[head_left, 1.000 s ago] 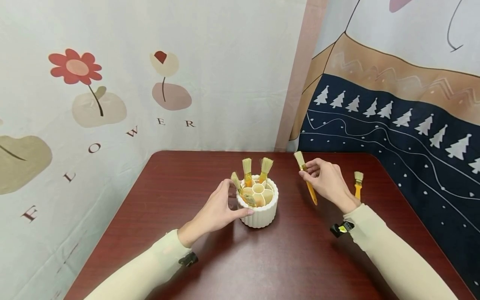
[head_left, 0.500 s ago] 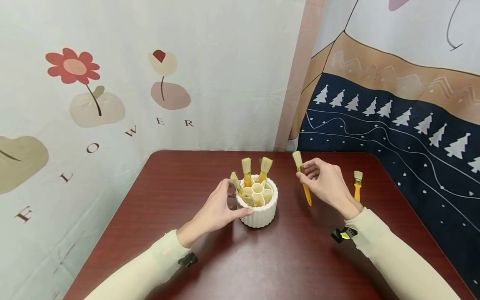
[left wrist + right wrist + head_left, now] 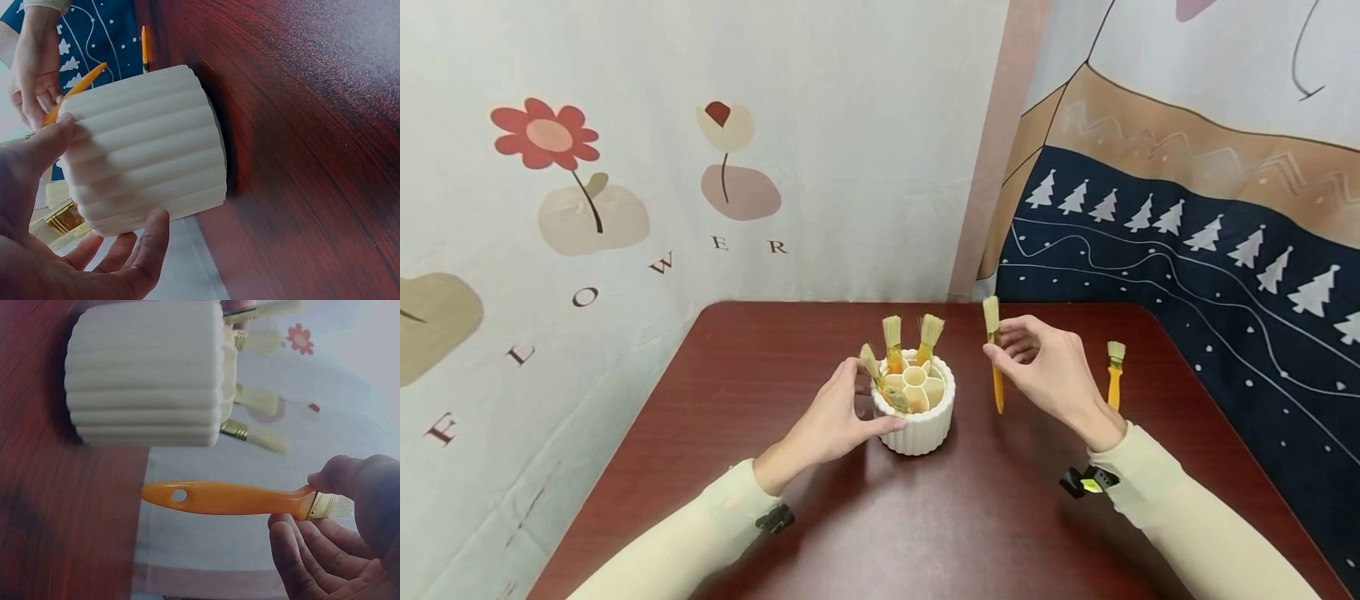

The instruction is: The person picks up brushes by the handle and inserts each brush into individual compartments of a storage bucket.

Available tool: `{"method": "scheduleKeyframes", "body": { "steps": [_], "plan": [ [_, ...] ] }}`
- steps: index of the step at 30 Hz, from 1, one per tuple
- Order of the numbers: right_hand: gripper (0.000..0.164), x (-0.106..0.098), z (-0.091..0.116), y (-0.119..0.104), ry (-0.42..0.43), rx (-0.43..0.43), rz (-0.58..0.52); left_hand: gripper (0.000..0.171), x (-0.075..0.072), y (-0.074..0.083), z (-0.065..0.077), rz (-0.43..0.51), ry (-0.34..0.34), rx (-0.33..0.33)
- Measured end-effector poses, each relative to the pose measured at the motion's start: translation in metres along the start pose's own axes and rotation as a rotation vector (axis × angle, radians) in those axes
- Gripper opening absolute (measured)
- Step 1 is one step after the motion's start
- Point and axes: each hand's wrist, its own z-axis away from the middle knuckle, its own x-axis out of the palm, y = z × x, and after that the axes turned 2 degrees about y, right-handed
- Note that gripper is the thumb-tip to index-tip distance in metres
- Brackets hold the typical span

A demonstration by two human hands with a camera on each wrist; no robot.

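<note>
A white ribbed brush holder (image 3: 919, 433) with a flower-shaped divider stands on the table. Several paintbrushes lean in its compartments, bristles up, among them one paintbrush (image 3: 931, 333) at the back right. My left hand (image 3: 831, 421) grips the holder's left side, thumb on the front of the rim and fingers round the far side. To the right of the holder, my right hand (image 3: 1048, 367) pinches another paintbrush (image 3: 231, 498) near its metal band. Its bristles point up and its orange handle, with a hole near the end, hangs down almost upright.
One more paintbrush (image 3: 1115, 375) with an orange handle lies to the right, beyond my right wrist. The dark red table (image 3: 745, 358) ends at a pale flower-print curtain (image 3: 880, 167) behind and a navy tree-print cloth (image 3: 1150, 250) at the right.
My right hand has brought its paintbrush a little to the left, and the brush has turned from slanted to nearly upright. The left hand and the brush holder have stayed in place.
</note>
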Motion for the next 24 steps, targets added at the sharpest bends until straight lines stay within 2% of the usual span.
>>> {"method": "scheduleKeyframes", "body": {
  "steps": [24],
  "plan": [
    [0.032,0.003,0.014,-0.036,0.052,-0.144,-0.126,0.084,0.001,-0.001,-0.001,0.035,-0.006,0.010]
  ]
}}
